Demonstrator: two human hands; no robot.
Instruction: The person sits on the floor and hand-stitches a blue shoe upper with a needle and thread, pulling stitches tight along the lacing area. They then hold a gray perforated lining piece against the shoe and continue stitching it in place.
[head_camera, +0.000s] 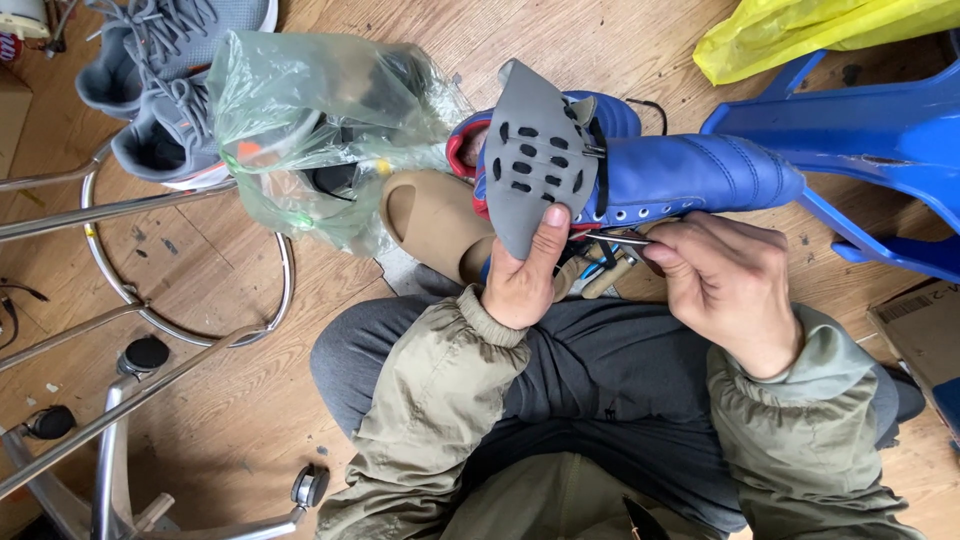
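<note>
Pinching the blue shoe's (690, 172) grey tongue (535, 165) with our left hand (520, 280), our right hand (725, 285) grips a thin metal tool (612, 238) beneath it, which could slip and jab.

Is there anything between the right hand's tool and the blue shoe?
Nothing visible blocks it. The right hand holds a thin metal tool whose tip already reaches the blue shoe at its lace side. The left hand holds up the grey tongue, which stands left of the tool, not in its path.
</note>
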